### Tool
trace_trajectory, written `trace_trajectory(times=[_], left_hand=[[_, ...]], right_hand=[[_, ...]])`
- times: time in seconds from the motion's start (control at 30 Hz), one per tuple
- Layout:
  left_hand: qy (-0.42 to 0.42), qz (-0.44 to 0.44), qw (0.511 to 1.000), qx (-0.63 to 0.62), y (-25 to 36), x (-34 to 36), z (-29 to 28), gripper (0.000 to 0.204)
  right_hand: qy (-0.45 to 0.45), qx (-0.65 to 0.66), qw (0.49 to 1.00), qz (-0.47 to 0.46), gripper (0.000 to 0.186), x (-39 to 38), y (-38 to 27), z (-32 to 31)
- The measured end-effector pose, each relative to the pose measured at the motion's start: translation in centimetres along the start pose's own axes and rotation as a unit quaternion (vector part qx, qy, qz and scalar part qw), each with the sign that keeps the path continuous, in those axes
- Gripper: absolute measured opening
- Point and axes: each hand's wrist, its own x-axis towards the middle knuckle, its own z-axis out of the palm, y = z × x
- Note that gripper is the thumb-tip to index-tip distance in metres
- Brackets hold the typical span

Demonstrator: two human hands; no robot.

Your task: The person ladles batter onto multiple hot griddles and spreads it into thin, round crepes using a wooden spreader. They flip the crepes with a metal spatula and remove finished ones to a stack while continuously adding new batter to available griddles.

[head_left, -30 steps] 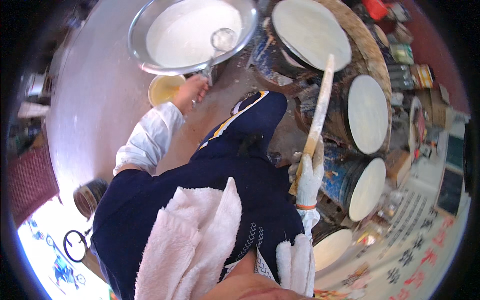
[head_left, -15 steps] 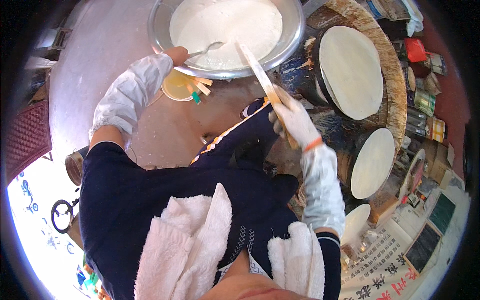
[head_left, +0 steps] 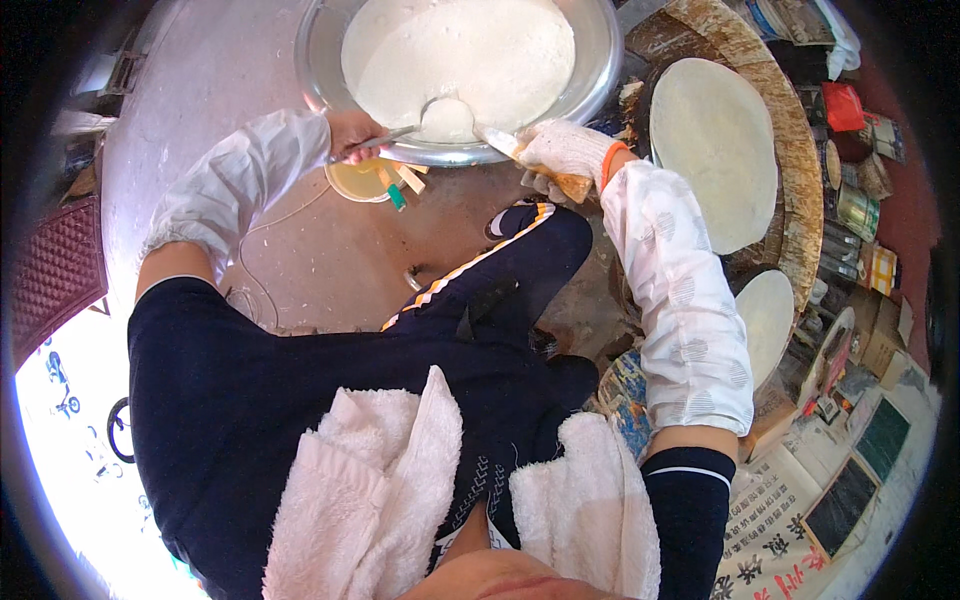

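A wide metal basin (head_left: pixel 330 85) of white batter (head_left: pixel 470 50) stands on the ground in front of me. My left hand (head_left: pixel 352 135) is bare and grips the handle of a metal ladle (head_left: pixel 440 118) whose bowl is dipped in the batter at the near rim. My right hand (head_left: pixel 560 155), in a white cloth glove with an orange cuff, holds a flat wooden spreader stick (head_left: pixel 495 142) with its tip over the basin rim beside the ladle. Both forearms wear white sleeve covers.
A round griddle (head_left: pixel 715 150) with a thin white pancake lies right of the basin, inside a crusted ring. Further pancakes (head_left: pixel 770 315) sit lower right, with tins and boxes beyond. A small yellow bowl with sticks (head_left: pixel 375 182) rests under the basin. A white towel (head_left: pixel 400 480) hangs round my neck.
My right hand swung the wooden stick from over the griddles across to the basin rim. My left hand kept the ladle and pushed it into the batter. My view shifted toward the basin.
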Motion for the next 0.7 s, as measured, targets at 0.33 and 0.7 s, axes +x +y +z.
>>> trace_trajectory(times=[0.33, 0.7], left_hand=[[-0.007, 0.266, 0.874, -0.407, -5.3, -0.9, 17.0, 0.033], [0.244, 0.68, 0.656, -0.218, 10.2, -18.8, 18.8, 0.029]], right_hand=[[-0.003, 0.592, 0.797, -0.119, 0.006, -6.5, -1.3, 11.6], [0.376, 0.193, 0.772, -0.474, 0.058, -18.4, -8.8, 12.1]])
